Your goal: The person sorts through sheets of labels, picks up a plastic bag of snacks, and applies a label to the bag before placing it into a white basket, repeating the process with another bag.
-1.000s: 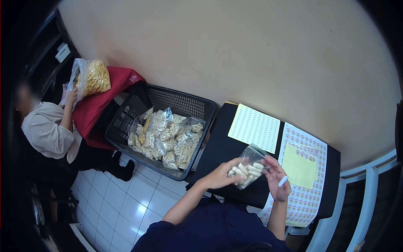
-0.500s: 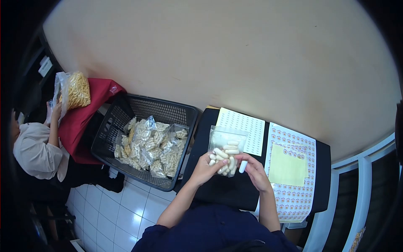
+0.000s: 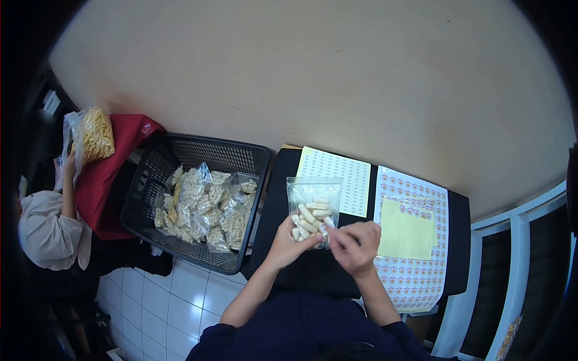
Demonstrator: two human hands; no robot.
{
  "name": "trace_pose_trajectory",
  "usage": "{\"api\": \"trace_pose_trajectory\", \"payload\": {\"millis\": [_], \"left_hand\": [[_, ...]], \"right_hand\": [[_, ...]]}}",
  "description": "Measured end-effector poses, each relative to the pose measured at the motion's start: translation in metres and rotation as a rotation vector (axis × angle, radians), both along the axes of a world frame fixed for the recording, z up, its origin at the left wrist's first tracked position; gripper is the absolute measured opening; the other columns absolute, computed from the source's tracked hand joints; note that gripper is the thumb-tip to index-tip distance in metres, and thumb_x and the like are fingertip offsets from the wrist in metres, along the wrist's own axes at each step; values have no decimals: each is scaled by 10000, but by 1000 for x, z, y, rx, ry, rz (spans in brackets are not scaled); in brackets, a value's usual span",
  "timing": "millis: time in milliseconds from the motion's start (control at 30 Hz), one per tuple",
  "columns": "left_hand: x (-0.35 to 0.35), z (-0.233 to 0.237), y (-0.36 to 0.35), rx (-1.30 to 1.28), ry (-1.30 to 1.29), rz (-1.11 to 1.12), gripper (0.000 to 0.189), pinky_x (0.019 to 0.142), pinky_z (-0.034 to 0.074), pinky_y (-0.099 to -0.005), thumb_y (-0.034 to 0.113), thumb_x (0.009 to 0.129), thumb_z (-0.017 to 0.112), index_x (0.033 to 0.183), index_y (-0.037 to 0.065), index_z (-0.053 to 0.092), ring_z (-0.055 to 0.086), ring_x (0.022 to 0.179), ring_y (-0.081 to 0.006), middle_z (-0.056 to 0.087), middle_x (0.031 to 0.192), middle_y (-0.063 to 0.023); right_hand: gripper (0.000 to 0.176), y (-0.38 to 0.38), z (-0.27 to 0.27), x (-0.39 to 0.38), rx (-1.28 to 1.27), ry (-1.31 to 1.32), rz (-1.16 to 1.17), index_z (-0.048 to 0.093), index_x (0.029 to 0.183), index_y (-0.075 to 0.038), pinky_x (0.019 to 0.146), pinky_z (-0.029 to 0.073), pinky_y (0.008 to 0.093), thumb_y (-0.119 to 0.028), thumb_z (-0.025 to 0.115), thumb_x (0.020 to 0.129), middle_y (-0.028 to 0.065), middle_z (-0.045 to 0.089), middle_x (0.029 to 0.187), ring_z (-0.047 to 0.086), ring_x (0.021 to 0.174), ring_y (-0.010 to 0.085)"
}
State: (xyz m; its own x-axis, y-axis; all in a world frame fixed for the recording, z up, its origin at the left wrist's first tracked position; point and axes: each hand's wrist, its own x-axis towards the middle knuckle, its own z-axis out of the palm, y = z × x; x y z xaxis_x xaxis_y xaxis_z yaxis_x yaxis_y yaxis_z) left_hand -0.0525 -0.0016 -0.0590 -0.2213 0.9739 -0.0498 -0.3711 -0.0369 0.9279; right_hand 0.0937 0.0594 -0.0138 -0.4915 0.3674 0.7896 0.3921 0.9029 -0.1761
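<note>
My left hand grips the lower left side of a clear zip bag that holds several pale, finger-shaped snack pieces. At the bag's lower right is my right hand, blurred, its fingers bent close to the bag. A small white spot shows near its fingertips at the bag's edge, too smeared to identify. Whether this hand grips anything cannot be made out. Behind the bag lies a sheet of small printed labels on the black table.
A black basket of filled snack bags stands left of the table. Sticker sheets and a yellow sheet lie at right. At far left, another person handles a large snack bag by a red cloth.
My right hand has turned and its fingers have curled beside the bag; the white piece it held out is no longer clearly visible. The whole view has shifted slightly.
</note>
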Motion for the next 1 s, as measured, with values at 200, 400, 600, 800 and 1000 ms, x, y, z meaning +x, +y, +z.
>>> {"api": "trace_pose_trajectory", "payload": {"millis": [200,400,600,800,1000], "left_hand": [[1,5,-4,35,27,-6,506,811,448,-259,34,709,681,1142,-13,422,527,956,-122,533,1052,-74],[2,12,-3,49,65,8,528,809,449,-262,56,693,702,1135,-19,423,527,953,-129,534,1043,-83],[2,12,-5,22,123,33,528,797,455,-261,74,683,714,1121,-15,433,531,943,-127,538,1031,-84],[3,12,-3,21,153,45,507,766,458,-254,75,682,705,1106,-14,442,536,914,-122,545,1008,-83],[4,13,-2,23,238,56,473,752,457,-247,73,681,692,1086,-5,459,539,890,-109,552,987,-70]], "right_hand": [[163,6,2,-1,163,-97,126,651,828,-90,658,385,278,-165,666,684,-15,582,798,557,712,125],[201,11,4,-4,185,-124,131,649,838,-94,652,362,266,-200,673,669,-14,610,808,558,739,117],[197,5,4,-6,244,-144,-11,654,845,-155,670,306,264,-226,657,660,-71,545,723,479,671,97],[187,9,9,-9,215,-208,-16,650,835,-167,637,288,266,-212,655,653,-72,474,668,433,627,93],[198,11,8,-10,128,-294,35,645,860,-164,650,286,277,-216,652,669,-70,501,711,449,670,93]]}}
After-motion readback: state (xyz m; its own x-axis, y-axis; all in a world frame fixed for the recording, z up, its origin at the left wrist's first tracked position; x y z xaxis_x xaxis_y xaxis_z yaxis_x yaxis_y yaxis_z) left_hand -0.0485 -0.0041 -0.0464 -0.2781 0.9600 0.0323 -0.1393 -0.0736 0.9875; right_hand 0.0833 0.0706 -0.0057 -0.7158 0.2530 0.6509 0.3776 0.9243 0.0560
